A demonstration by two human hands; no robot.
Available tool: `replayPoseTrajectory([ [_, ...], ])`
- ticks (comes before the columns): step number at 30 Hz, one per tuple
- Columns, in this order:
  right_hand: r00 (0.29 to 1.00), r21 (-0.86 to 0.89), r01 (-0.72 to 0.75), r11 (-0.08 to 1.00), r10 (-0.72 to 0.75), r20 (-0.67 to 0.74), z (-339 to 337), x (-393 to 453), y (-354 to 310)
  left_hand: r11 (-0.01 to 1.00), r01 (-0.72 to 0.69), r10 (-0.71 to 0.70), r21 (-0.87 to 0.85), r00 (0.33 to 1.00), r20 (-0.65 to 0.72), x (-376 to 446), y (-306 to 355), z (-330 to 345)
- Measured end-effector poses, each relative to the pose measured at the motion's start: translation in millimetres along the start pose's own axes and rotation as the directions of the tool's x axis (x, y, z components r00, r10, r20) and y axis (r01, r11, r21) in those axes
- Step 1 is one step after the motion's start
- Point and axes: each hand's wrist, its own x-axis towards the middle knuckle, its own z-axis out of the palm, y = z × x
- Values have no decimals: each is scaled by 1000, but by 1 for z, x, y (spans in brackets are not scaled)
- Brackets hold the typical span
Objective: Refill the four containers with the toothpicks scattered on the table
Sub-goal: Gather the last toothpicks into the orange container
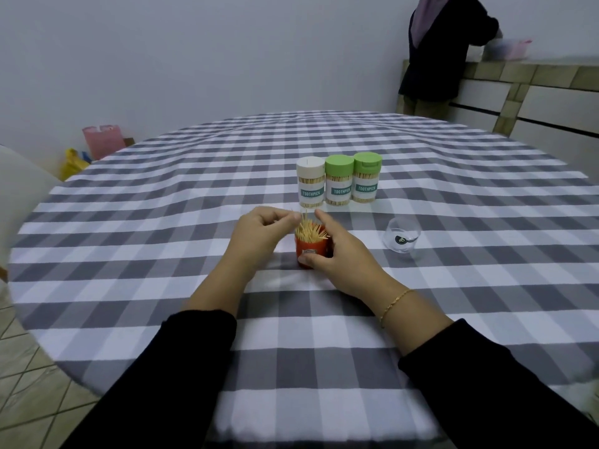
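A: Nearest us, on the checked tablecloth, our right hand is curled round the orange container, thumb on its front near the base, steadying it upright.

B: And our left hand?

A: Just beside the container's mouth, fingers curled in, fingertips at the toothpicks that bristle out of the top. It looks like a pinch on a few of them, though we cannot see how many it holds.

B: So the sticks are in, but not settled.

A: Right. They stand fanned and uneven, well above the rim. We judge this container is nearly filled and we are tidying the bundle down.

B: What could go wrong?

A: If we press the fan down too fast, some sticks could splay over the rim and drop back onto the cloth. If the right hand loosens while the left pushes sideways, the small container could tip and spill the lot.

B: And the clear lid?

A: It lies on its side to the right, apart from the container. With sticks standing this high, it probably would not seat; forcing it could snap or scatter them.

B: Further back?

A: A white-capped jar and two green-capped jars stand in a row, touching, caps on, all showing toothpicks inside. A careless reach forward could knock them. We see no loose toothpicks on the cloth.
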Motion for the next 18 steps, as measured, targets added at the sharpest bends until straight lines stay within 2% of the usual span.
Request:
replayPoseTrajectory([
  [3,1000,-6,-1,1000,1,1,0,1,0,997,-31,29,67,999,33,2,-6,-2],
  [8,1000,-9,-22,1000,22,6,0,1,-2,995,-95,93,16,992,89,-5,2,7],
  [13,996,-29,-72,997,74,47,-2,1,-3,962,-162,106,219,963,247,-10,-1,20],
  [18,990,91,-125,988,118,82,-2,5,1,940,-248,204,234,959,196,-8,-1,26],
])
